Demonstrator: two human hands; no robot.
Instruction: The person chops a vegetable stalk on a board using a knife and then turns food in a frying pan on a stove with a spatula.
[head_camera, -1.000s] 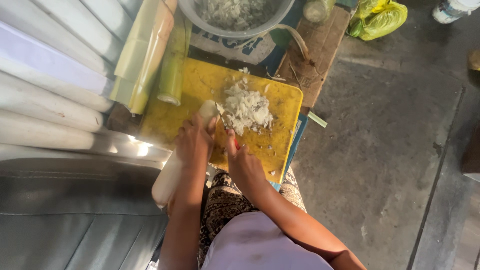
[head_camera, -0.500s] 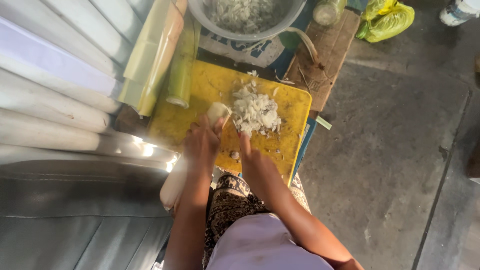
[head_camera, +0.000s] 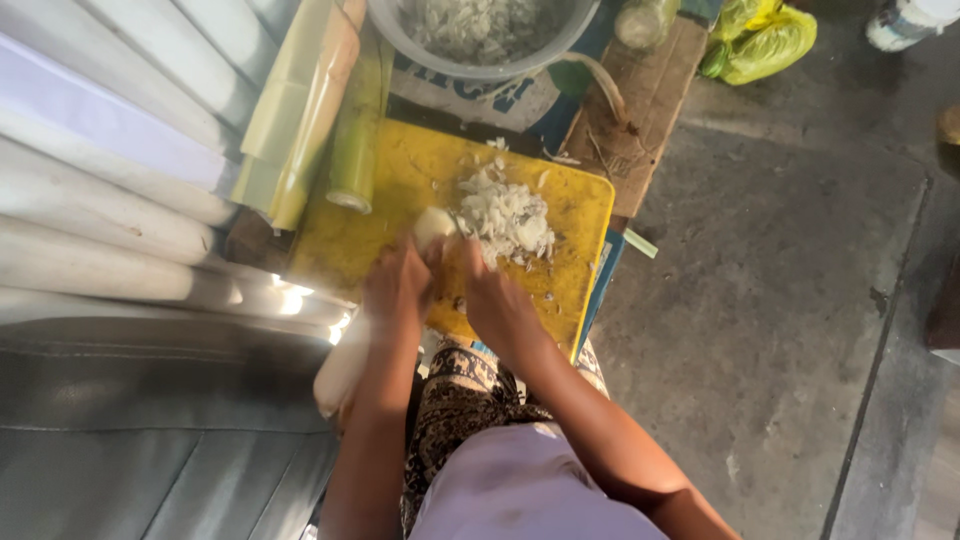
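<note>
A rough grey concrete floor (head_camera: 790, 300) fills the right half of the frame. Pale peeled stalks (head_camera: 100, 230) are stacked in rows at the upper left, with grey sheeting below them at the lower left. A yellow board (head_camera: 380, 220) lies at upper centre on the floor covering, with a flattened brown cardboard sheet (head_camera: 640, 110) touching its upper right corner.

The left hand (head_camera: 395, 285) is closed around a white stalk (head_camera: 432, 225), whose cut end projects past the fingers onto the middle of the board; the rest of the stalk is seen running down and left beneath the forearm. The right hand (head_camera: 497, 300) is clenched just right of the left; a thin blade seems to be held at the stalk's cut end, but what is gripped cannot be told with certainty. A heap of white shavings (head_camera: 510, 215) lies on the board just above the right hand.

A grey bowl (head_camera: 480, 68) holding similar shavings is cut off at the top centre, set on a printed sack with blue lettering (head_camera: 470, 100). A green stalk section (head_camera: 355, 150) lies at the board's upper left. A yellow-green plastic bag (head_camera: 765, 45) is noted at the upper right.
</note>
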